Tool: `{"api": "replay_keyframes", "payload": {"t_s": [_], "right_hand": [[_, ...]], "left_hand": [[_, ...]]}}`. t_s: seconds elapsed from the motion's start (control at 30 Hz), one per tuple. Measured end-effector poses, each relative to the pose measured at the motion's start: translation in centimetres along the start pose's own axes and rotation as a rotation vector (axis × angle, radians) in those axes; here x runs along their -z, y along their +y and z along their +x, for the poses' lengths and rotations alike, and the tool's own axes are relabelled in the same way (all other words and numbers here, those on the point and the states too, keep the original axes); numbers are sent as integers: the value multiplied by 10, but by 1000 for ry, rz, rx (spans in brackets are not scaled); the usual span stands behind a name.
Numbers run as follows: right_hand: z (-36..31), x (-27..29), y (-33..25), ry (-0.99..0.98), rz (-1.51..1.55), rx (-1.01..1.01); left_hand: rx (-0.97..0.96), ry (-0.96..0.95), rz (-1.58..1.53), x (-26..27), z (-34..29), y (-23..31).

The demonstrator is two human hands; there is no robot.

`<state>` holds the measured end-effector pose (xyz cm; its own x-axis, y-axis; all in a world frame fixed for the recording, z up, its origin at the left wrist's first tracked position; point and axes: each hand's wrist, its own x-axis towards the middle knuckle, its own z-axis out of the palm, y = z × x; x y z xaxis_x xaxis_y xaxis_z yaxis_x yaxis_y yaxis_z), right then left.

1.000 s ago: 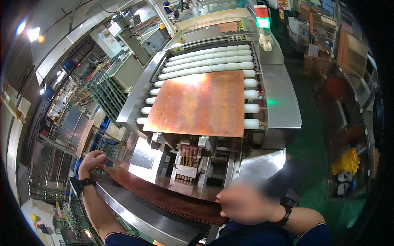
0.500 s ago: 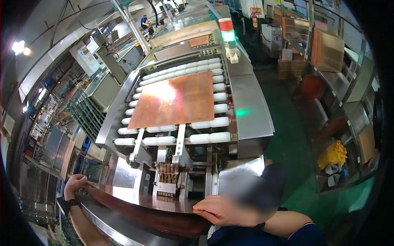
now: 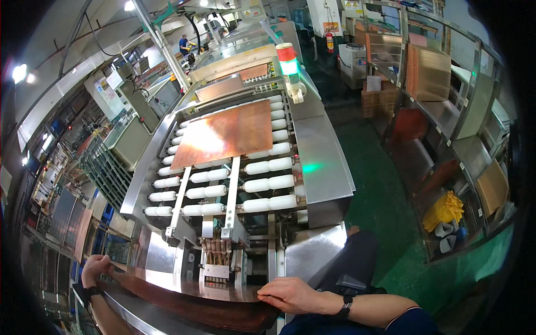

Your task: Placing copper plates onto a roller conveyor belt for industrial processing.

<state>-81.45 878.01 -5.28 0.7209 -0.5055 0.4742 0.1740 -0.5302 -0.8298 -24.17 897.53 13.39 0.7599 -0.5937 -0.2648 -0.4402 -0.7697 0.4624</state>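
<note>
A thin copper sheet (image 3: 184,300) is bowed between my hands at the near end of a roller conveyor. My left hand (image 3: 97,270) pinches its left corner, and my right hand (image 3: 287,295) grips the far right corner with the thumb and fingers together. A second copper sheet (image 3: 226,134) lies flat on the white rollers (image 3: 269,183) ahead, touched by neither hand. Two pale guide bars (image 3: 233,190) run up to that sheet's near edge. Just beyond the held sheet is a small block with a row of brass-coloured parts (image 3: 216,248).
A metal side cover (image 3: 321,162) flanks the rollers, with a lit signal lamp (image 3: 288,64) above. Shelving on the right holds stacked panels (image 3: 429,72) and a yellow cloth or bag (image 3: 445,211). Green racks (image 3: 103,167) stand left. A person (image 3: 184,44) works far off.
The flat copper sheet has travelled away from me along the rollers, baring more of them. My hands keep hold of the bowed sheet. The whole view has shifted slightly.
</note>
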Motion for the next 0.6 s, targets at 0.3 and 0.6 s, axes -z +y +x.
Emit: {"api": "replay_keyframes", "payload": {"t_s": [0.3,0.6], "right_hand": [[-2,-2,9,0,-18,-35],[-1,-2,10,-3,-30,-40]], "left_hand": [[-36,17,-6,-4,-15,19],[-18,6,-62,1,-5,3]]}}
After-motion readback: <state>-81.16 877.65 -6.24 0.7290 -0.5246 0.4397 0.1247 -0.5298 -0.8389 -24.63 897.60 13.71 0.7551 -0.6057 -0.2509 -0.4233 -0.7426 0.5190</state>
